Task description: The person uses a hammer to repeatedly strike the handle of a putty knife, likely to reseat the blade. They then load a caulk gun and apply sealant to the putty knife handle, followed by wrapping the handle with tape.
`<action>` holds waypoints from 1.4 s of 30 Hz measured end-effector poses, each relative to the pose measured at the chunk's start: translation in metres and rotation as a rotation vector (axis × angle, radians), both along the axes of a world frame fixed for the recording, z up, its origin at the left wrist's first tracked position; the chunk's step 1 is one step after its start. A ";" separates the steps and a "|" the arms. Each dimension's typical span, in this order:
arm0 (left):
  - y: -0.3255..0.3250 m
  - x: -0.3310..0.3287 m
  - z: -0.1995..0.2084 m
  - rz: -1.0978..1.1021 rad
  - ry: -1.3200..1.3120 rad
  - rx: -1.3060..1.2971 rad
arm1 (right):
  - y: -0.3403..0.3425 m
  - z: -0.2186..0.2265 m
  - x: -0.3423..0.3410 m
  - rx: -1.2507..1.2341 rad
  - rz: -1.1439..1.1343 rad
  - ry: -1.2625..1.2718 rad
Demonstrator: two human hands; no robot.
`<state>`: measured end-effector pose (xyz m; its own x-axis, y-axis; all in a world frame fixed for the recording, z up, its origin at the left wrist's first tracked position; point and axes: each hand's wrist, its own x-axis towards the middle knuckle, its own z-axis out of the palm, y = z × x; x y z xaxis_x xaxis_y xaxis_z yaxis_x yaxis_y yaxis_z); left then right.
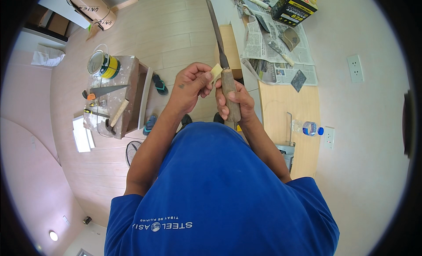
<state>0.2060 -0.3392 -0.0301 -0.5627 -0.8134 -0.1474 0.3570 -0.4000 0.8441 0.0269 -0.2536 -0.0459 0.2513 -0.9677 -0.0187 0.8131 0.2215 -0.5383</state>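
Observation:
My right hand [242,100] is wrapped round the thick wooden handle of a file [229,84]. Its long dark metal blade points away from me, up past the far edge of the bench. My left hand [190,88] pinches a small pale-yellow flat piece [216,71] between thumb and fingers, close beside the top of the handle. Whether that piece touches the file I cannot tell. What it is made of does not show clearly.
On the right, a wooden counter [285,100] bears newspaper [259,47], a black-and-yellow box [293,9], a dark square piece [298,80] and a plastic bottle [309,128]. At left, a paint-spotted stand [125,73] holds a can [104,65], a handsaw [110,89] and a hammer [119,114]. Slippers [160,85] lie nearby.

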 end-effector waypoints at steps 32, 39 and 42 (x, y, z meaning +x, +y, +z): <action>-0.001 0.000 0.012 0.018 -0.096 -0.040 | -0.002 0.001 -0.004 0.017 -0.009 0.090; -0.003 0.003 -0.004 0.012 -0.173 -0.051 | -0.004 0.001 -0.004 0.024 0.014 0.103; -0.005 0.008 -0.015 0.032 -0.194 -0.018 | -0.006 -0.002 -0.005 0.039 0.030 0.109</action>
<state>0.2142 -0.3446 -0.0447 -0.4992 -0.8338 -0.2359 0.1990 -0.3753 0.9053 0.0220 -0.2597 -0.0481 0.2744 -0.9578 -0.0851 0.7429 0.2674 -0.6136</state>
